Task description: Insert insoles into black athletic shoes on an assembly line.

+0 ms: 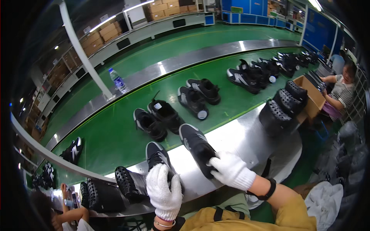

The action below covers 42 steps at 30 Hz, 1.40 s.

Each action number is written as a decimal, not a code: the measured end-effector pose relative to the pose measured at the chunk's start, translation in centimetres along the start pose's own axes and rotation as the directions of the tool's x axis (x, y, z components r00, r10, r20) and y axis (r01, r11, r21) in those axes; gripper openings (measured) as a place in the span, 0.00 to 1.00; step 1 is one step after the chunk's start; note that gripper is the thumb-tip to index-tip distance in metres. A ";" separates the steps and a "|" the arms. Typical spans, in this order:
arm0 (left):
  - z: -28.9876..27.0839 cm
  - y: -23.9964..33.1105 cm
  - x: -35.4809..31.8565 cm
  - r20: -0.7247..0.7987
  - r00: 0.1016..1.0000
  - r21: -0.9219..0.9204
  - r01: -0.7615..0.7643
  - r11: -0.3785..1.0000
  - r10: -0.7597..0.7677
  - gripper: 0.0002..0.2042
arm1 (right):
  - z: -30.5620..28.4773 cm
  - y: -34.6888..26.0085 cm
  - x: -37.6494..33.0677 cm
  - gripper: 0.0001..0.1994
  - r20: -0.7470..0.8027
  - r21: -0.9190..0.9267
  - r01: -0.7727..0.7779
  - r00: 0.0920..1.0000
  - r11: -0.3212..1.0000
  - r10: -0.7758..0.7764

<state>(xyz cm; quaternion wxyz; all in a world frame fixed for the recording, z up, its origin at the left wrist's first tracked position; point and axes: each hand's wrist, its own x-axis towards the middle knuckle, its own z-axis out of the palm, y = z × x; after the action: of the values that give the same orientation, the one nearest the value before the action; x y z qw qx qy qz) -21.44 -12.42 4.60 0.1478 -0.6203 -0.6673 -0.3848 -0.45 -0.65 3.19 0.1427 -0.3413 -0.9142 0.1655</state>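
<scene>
Yellow shirt (239, 223), lower edge. Left hand (163, 190), white-gloved, fingers bent over rear of black-and-grey shoe (156, 153) above metal ledge (241, 134); grip impossible to tell. Right hand (232, 170), likewise gloved, closed on heel of matching shoe (196, 144), just beside. Beyond: green belt (115, 144), paired shoes (165, 112).

Table (237, 140): nearest the wearer, this side of the belt (115, 138).
Left shoe (156, 151): over the table, under the left hand (165, 191), toe toward the belt.
Right shoe (195, 144): right of the left shoe, right hand (232, 169) at its heel.
Left stack (131, 183): on the table, left of both.
Right stack (273, 115): on the table, right of both.
Box (316, 98): beyond the right stack, left of a person (341, 90).
Paired shoes (165, 109): on the belt, before both hands.
Ledge (162, 69): behind the belt, bearing the bottle (117, 81).
</scene>
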 end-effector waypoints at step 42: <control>3.6 -6.4 -11.9 0.135 0.956 -0.198 0.282 0.939 -0.259 0.18 | 9.6 -16.3 29.9 0.18 0.038 0.039 0.397 0.917 0.917 -0.398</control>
<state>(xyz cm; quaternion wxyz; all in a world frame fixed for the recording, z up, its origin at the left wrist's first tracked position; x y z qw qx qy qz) -24.26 -18.00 -7.89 -0.0102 -0.5546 -0.7077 -0.4377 -35.16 5.91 5.44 0.1580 -0.1426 -0.9648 0.1547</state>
